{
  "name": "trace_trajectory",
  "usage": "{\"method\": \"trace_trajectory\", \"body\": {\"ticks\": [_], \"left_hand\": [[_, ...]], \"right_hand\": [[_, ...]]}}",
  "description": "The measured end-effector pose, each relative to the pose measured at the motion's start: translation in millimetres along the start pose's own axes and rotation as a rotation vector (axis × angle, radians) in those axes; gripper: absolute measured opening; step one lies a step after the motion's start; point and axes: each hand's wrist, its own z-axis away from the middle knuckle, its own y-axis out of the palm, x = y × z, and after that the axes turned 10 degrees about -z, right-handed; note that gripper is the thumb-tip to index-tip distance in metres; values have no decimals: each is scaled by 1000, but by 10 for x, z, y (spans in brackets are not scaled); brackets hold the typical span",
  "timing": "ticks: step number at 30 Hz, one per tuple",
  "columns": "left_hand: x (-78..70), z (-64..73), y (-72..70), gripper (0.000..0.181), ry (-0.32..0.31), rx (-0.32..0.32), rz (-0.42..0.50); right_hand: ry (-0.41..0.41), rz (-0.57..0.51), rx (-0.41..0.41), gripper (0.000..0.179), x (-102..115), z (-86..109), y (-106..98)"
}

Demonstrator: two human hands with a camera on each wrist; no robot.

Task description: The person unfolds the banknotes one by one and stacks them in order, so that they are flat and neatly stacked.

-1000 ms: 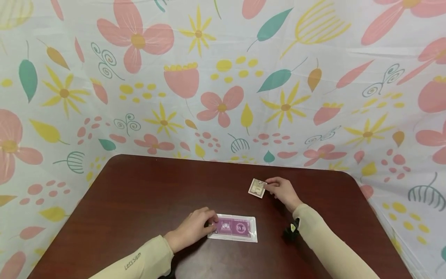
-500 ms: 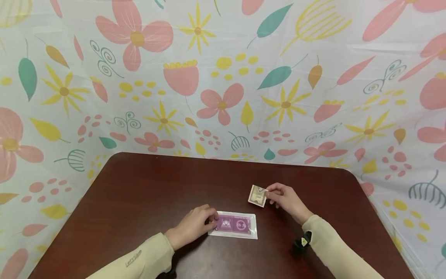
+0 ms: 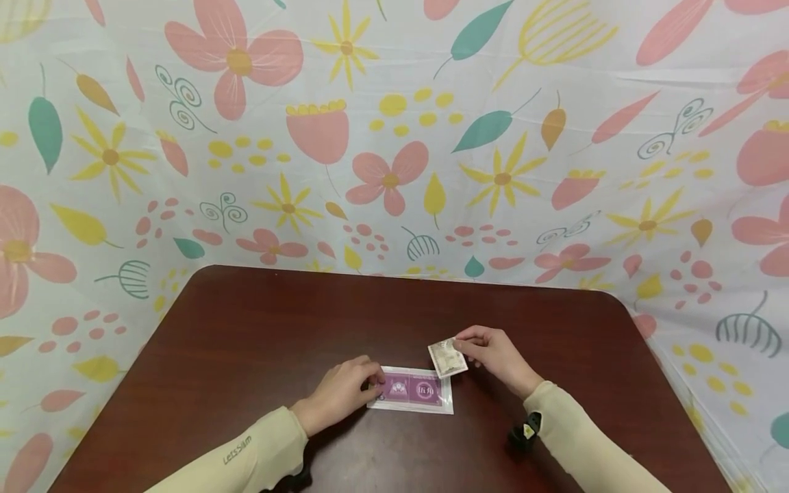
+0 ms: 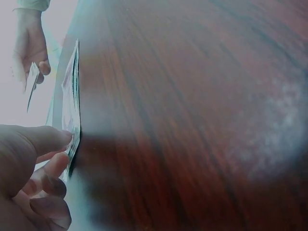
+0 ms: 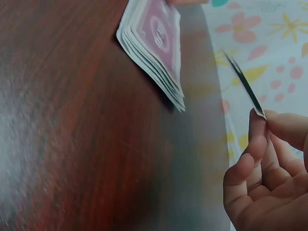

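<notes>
A stack of purple banknotes with clear-white borders (image 3: 409, 390) lies flat on the table in the head view. My left hand (image 3: 342, 390) pinches its left end between thumb and fingers. In the right wrist view the layered edges of the purple stack (image 5: 156, 38) show. With thumb and forefinger, my right hand (image 3: 498, 356) holds a small beige-brown banknote (image 3: 446, 358) by its right edge, tilted, above the stack's upper right corner. Edge-on, the small banknote (image 5: 246, 84) looks thin in the right wrist view; its face is hidden there.
Both hands work over a dark red-brown wooden table (image 3: 265, 322) with rounded far corners. Behind it hangs a white cloth (image 3: 382, 89) printed with flowers and leaves. A black wrist device (image 3: 524, 433) sits under the right sleeve.
My right hand has brought the small banknote left and nearer, from beyond the stack to above its upper right corner. My left hand keeps its grip on the purple stack, nearly unmoved.
</notes>
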Motion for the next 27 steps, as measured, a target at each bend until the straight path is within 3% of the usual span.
{"method": "trace_trajectory", "body": {"ticks": [5,11,18,23,27], "left_hand": [[1,2,-54,7,-16,-35,39],[21,-62,-64,4,-27,-89,227],[-75,-138,-67,14,-102,-32,399],[-105,-154,-38,12,-95,12,501],[-113,-146,-14,8,-90,24,533]], "right_hand": [[-39,31,57,17,-43,-8,114],[-107,86,125,13,-31,-39,241],[-205,191,248,6,93,-67,415],[-222,234,309,6,139,-59,499],[-232,241,330,7,164,-60,528]]}}
